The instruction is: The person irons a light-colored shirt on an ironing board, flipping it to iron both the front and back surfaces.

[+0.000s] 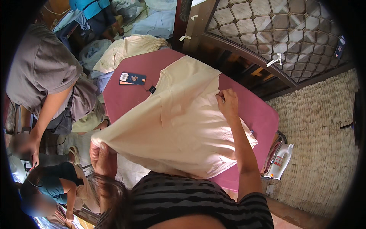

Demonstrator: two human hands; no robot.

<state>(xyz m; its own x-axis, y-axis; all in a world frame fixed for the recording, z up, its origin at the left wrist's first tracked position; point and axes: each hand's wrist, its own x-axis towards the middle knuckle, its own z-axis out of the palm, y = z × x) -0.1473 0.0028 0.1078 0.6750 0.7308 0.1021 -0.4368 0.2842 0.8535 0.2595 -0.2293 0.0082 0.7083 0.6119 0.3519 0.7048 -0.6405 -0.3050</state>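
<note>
A cream shirt (183, 114) is spread over a mauve-covered ironing board (253, 101). Its left part is lifted and stretched past the board's near left edge, where my left hand (102, 158) grips a corner between thumb and fingers. At the shirt's right edge, my right hand (229, 103) pinches the cloth with bent fingers, low over the board. A dark blue hang tag (132, 78) on a cord lies flat on the board, left of the neckline. Folds run across the shirt's lower right part.
A white iron (280, 161) rests at the board's right end. More cream garments (129, 51) lie heaped at its far left end. Beyond stands a metal lattice gate (274, 34). A person in a grey shirt (45, 65) stands left; another in dark teal (57, 187) sits lower left.
</note>
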